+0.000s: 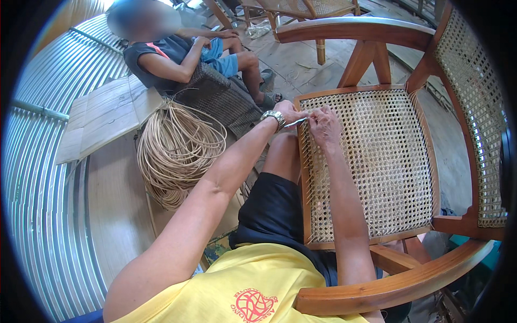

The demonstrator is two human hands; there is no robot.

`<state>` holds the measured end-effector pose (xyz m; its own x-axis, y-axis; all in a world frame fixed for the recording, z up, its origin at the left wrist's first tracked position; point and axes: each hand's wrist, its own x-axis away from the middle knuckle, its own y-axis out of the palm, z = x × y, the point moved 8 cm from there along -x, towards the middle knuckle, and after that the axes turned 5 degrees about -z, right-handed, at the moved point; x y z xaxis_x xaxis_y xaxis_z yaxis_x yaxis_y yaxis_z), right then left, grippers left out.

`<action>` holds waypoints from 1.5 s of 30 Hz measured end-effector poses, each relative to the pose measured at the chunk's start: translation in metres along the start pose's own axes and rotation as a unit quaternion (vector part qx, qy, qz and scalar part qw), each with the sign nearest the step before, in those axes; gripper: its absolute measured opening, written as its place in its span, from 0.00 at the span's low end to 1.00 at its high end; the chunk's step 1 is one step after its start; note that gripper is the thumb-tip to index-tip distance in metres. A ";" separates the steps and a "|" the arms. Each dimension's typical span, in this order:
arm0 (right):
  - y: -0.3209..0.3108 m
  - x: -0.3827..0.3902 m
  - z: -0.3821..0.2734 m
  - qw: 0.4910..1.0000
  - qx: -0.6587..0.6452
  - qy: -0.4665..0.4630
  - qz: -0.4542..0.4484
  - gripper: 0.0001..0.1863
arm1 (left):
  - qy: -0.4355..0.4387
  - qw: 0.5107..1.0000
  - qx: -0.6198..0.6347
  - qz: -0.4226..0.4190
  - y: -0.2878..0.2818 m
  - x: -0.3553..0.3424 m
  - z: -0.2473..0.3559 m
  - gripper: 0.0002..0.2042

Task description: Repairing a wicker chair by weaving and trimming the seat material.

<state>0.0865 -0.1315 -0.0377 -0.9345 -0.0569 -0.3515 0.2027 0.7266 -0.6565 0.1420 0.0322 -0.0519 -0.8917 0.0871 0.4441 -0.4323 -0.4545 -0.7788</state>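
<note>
A wooden armchair with a woven cane seat (377,156) stands at my right, its frame turned sideways to me. Over the seat's far left corner, my left hand (291,112), with a metal watch at the wrist, is closed, its fingertips close to the right hand's. What it pinches is too small to make out. My right hand (326,128) rests on the cane near the left rail, fingers bent together. A thin whitish strip (294,123) runs from under my left hand to the right fingertips. Short cane ends line the left rail (305,177).
A coil of cane (180,153) lies at my left beside wooden boards (105,116) and a corrugated wall (48,215). Another person (161,62) sits beyond it. The chair's armrest (393,293) curves close to my body; its cane back (476,107) rises at right. Another chair (301,8) stands behind.
</note>
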 end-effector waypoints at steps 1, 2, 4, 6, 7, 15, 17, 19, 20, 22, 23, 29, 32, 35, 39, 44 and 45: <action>-0.001 0.001 -0.005 1.000 -0.003 -0.012 0.003 0.03 | 0.000 1.000 0.000 0.001 -0.001 -0.003 -0.005 0.25; -0.002 0.001 -0.011 1.000 -0.006 -0.025 0.006 0.03 | -0.003 1.000 -0.003 0.010 -0.004 -0.005 -0.011 0.27; -0.003 0.001 -0.011 1.000 0.000 -0.026 0.000 0.04 | -0.002 0.999 0.020 0.030 -0.003 -0.007 -0.013 0.29; -0.005 0.005 -0.006 1.000 0.007 -0.023 -0.004 0.04 | 0.004 0.999 0.029 0.035 0.005 -0.004 -0.008 0.30; -0.006 0.007 -0.007 1.000 0.014 -0.022 0.003 0.04 | 0.007 0.998 0.039 0.044 0.007 -0.003 -0.009 0.30; -0.012 0.004 -0.019 0.998 -0.026 -0.031 0.052 0.05 | 0.049 0.967 0.241 -0.064 0.027 -0.012 -0.026 0.15; -0.010 0.005 -0.005 0.997 -0.067 0.019 0.044 0.05 | 0.070 0.969 0.223 -0.083 0.029 -0.007 -0.018 0.13; -0.010 0.006 0.002 0.996 -0.065 0.027 0.055 0.04 | -0.015 0.920 0.361 -0.150 0.044 0.001 -0.019 0.11; -0.009 0.004 0.003 0.996 -0.064 0.035 0.056 0.04 | -0.012 0.924 0.357 -0.138 0.042 0.003 -0.018 0.12; -0.006 0.001 0.007 0.995 -0.062 0.051 0.059 0.03 | 0.017 0.959 0.252 -0.129 0.034 0.004 -0.009 0.15; -0.004 0.000 0.009 0.995 -0.063 0.053 0.060 0.03 | 0.046 0.981 0.145 -0.118 0.029 0.005 -0.001 0.17; -0.003 0.002 0.004 0.997 -0.021 -0.002 0.072 0.03 | -0.062 0.986 0.152 -0.026 0.020 0.008 -0.008 0.22; -0.004 0.002 -0.007 0.998 -0.028 -0.012 0.055 0.03 | -0.014 0.997 0.025 0.072 0.011 0.016 -0.006 0.16; -0.007 0.009 -0.005 0.999 0.012 -0.020 0.045 0.04 | 0.002 0.986 -0.067 0.150 0.012 0.038 0.023 0.13; -0.006 0.007 -0.008 0.999 0.013 -0.021 0.037 0.03 | -0.025 0.978 -0.134 0.158 0.006 0.045 0.024 0.12; -0.009 0.012 -0.002 0.998 0.021 -0.032 0.059 0.03 | -0.037 0.984 -0.037 0.173 -0.001 0.040 -0.006 0.13; -0.010 0.015 0.006 0.998 0.024 -0.023 0.056 0.02 | -0.040 0.982 0.024 0.184 0.001 0.040 -0.009 0.13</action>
<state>0.0723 -0.1440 -0.0403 -0.8912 -0.0086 -0.4535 0.3203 0.6959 -0.6427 0.1049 0.0427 -0.0391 -0.9721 -0.1603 0.1715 -0.0742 -0.4831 -0.8724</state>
